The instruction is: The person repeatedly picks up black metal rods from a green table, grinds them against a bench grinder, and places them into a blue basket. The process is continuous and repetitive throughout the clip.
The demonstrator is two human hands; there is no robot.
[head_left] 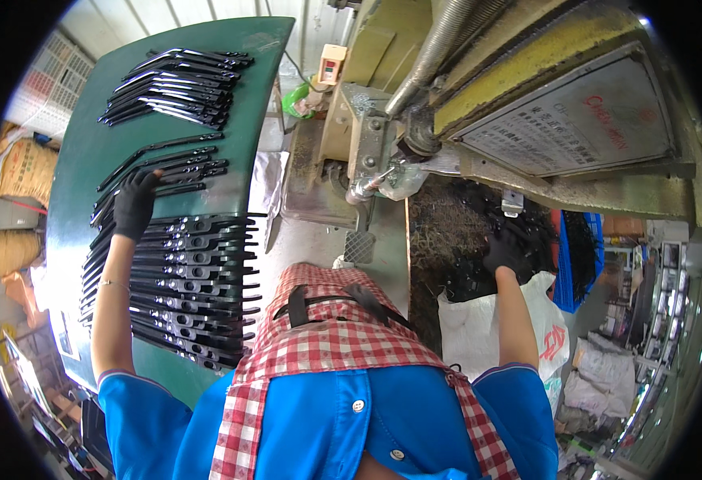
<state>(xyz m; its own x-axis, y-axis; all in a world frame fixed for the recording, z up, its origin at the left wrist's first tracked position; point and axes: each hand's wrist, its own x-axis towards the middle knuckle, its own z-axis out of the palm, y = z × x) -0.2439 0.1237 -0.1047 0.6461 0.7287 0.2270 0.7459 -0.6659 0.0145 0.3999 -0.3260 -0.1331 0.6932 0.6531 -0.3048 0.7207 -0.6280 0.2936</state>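
Note:
My left hand [135, 204], in a dark glove with a bare fingertip showing, is closed at the left part of a few black bent metal bars [195, 170] on the green tabletop [87, 172]. Below it lies a dense row of black metal bars with flat, holed brackets [199, 306]. Farther up the table is another bundle of bent black bars [176, 84]. My right hand [507, 251], also dark-gloved, reaches into a heap of small black parts [519, 220] on the right-hand bench. Its fingers blend into the dark parts, so their grip is hidden.
Ahead stands a yellow-green machine [543, 88] with a metal working head [371, 148] and a foot pedal [359, 246] below. A white woven sack [471, 324] lies at the bench's near edge. Right of it is a blue crate [565, 264] holding black parts.

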